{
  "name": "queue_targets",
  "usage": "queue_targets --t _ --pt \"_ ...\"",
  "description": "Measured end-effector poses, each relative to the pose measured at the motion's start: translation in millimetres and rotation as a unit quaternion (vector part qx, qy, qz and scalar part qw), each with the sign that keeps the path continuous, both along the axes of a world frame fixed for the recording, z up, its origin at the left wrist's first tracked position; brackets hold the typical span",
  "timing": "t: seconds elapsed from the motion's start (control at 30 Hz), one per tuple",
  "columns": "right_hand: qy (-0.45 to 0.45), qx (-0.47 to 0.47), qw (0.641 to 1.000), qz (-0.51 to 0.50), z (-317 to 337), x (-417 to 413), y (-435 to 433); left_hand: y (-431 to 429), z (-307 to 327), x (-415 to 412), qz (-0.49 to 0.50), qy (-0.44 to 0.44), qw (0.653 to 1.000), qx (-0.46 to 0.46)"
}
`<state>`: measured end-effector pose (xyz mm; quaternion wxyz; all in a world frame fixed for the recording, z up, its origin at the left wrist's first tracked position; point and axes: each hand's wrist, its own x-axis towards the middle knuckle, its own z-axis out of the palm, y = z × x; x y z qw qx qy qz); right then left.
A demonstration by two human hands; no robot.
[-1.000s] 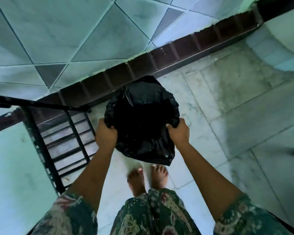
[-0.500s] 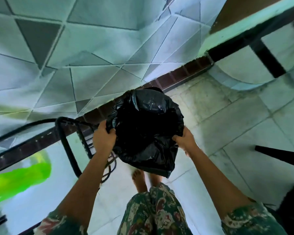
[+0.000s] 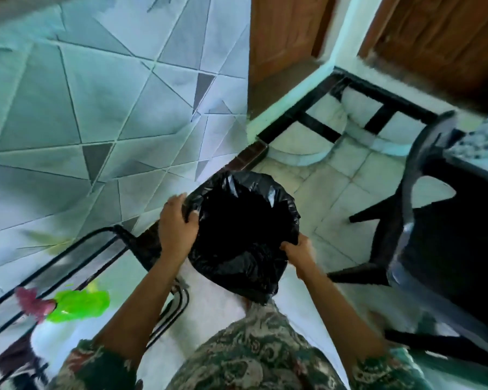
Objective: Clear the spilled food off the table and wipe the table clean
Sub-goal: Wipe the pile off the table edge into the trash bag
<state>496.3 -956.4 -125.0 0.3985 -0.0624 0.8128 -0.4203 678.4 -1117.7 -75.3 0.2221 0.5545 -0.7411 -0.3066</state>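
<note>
since a moment ago the view swings to the right: a black plastic chair (image 3: 448,235) and two brown wooden doors (image 3: 285,32) come into sight, and our bare feet go out of sight behind the bag. the crumpled black plastic rubbish bag (image 3: 245,240) stays between our two hands, its mouth spread wide and facing up at us, dark inside. our left hand (image 3: 178,220) sits higher on the rim than before; its fingers curl over the far left edge of the mouth and grip the plastic. our right hand (image 3: 297,253) pinches the near right edge, fingers folded tightly round a bunch of the film. the bag hangs in the air in front of our patterned green garment (image 3: 259,353), above the pale tiled floor (image 3: 335,192), with its bottom drooping toward us. it lies between a black metal wire rack (image 3: 119,237) on the left and the chair on the right, apart from both as far as we can tell. a bright green plastic thing (image 3: 79,305), blurred, sits low on the left by the rack. the grey wall tiles with triangle lines (image 3: 96,108) fill the upper left. a corner of a grey mottled worktop (image 3: 482,147) shows at the right edge, just behind the chair back.
</note>
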Motion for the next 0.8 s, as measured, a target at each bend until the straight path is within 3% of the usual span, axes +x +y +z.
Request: queue_targets --t 0.17,0.33,0.63,0.8 --pt "0.033 0.022 0.995 -0.089 24.6 34.6 88.9 69.9 28.2 -4.6 -0.178 0.034 0.975 -0.127" --pt "0.023 0.014 0.980 -0.196 52.4 78.9 195.9 165.4 47.0 1.4 -0.289 0.053 0.955 -0.033" --pt "-0.010 -0.008 0.935 -0.354 44.1 168.6 405.9 346.6 49.6 5.2 -0.477 0.033 0.878 -0.010" --pt "-0.018 -0.020 0.890 -0.456 39.5 246.3 558.0 491.6 48.7 18.2 -0.568 0.016 0.823 -0.014"
